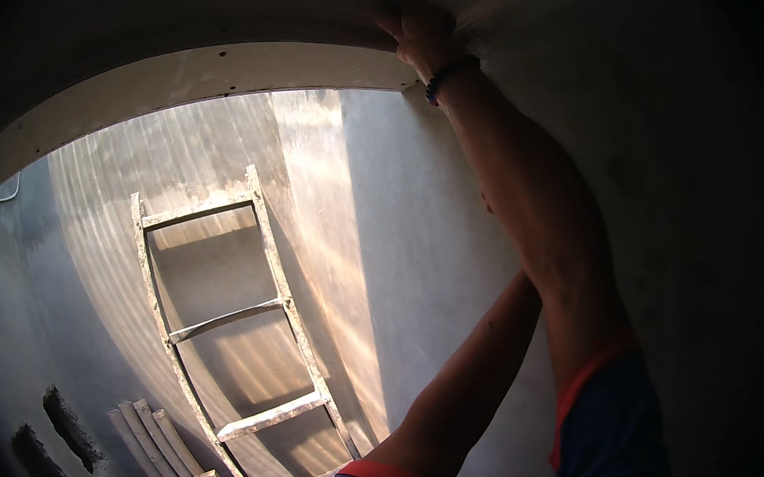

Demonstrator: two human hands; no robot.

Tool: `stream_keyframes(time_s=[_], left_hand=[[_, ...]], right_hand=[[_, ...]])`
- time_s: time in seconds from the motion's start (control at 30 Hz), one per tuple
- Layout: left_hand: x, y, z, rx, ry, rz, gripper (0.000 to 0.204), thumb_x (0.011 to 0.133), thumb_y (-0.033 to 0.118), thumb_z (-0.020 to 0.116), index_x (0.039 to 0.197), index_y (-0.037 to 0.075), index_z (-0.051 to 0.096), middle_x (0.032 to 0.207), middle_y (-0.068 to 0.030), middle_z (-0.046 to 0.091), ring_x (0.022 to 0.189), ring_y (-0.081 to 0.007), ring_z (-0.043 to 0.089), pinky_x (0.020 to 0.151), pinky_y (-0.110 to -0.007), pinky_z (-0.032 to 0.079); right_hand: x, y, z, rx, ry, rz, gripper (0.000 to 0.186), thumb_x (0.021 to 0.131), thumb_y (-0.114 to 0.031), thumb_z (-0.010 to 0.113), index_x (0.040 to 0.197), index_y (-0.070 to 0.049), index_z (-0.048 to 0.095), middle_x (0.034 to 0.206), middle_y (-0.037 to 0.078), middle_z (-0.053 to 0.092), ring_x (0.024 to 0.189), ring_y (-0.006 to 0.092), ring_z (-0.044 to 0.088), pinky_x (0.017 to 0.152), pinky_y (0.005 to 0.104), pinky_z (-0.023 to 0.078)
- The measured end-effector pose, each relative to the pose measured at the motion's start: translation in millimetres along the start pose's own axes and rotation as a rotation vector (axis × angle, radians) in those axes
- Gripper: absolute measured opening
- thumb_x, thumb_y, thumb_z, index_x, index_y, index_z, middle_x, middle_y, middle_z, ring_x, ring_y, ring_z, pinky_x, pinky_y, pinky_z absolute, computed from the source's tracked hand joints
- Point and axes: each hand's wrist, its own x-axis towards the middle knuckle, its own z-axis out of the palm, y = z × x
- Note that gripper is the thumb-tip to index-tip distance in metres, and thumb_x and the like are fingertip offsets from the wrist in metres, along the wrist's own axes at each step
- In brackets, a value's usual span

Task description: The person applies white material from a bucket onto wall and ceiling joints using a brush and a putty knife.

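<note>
My right arm reaches up from the lower right, a dark beaded bracelet (453, 76) round its wrist. My right hand (425, 36) is in deep shade at the dark overhead surface (320, 5), just above the end of a pale strip with small dark fixing holes or screws (225, 63). The thumb sticks out to the left, apart from the other fingers, which barely show; no held thing can be made out. My left forearm or upper arm (469, 380) rises from the lower middle and passes behind the right arm. My left hand is hidden.
A rough wooden ladder (279, 298), spattered pale, leans on the grey sunlit wall (435, 243) beyond the opening. Several pale poles (151, 440) stand at the lower left, beside dark holes (71, 425) in the wall. A thin pale wire (4, 195) loops at far left.
</note>
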Motion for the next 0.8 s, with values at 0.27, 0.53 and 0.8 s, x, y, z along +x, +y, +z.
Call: stream_keyframes(time_s=[0.27,0.53,0.8], left_hand=[[49.8,21.3,-31.1,0.480,-0.047,0.138,0.050,0.096,0.036,0.054,0.136,0.012,0.037,0.137,-0.0141,0.030,0.126,-0.0334,0.033,0.104,-0.046,0.031],[63.0,51.9,-49.1,0.562,-0.098,0.016,0.044,0.096,0.037,0.054,0.129,0.011,0.041,0.136,-0.0125,0.033,0.123,-0.0304,0.037,0.101,-0.046,0.035],[56.5,44.3,-35.8,0.550,-0.056,0.053,0.039,0.101,0.038,0.043,0.122,0.006,0.045,0.130,-0.0155,0.040,0.115,-0.0342,0.040,0.097,-0.050,0.034]], right_hand=[[-64.2,-80.9,-51.7,0.482,0.049,0.319,0.014,0.090,-0.011,0.062,0.096,0.001,0.064,0.080,0.009,0.066,0.075,0.0156,0.066,0.061,0.0269,0.057],[-140.4,-146.6,-169.8,0.450,0.191,0.336,0.049,0.094,-0.012,0.061,0.138,-0.001,0.043,0.109,0.025,0.063,0.086,0.0307,0.070,0.068,0.0326,0.060],[-336.7,-196.4,-252.2,0.282,0.267,0.446,0.048,0.096,-0.021,0.056,0.139,-0.002,0.043,0.095,0.008,0.064,0.069,0.0114,0.064,0.054,0.0225,0.048]])
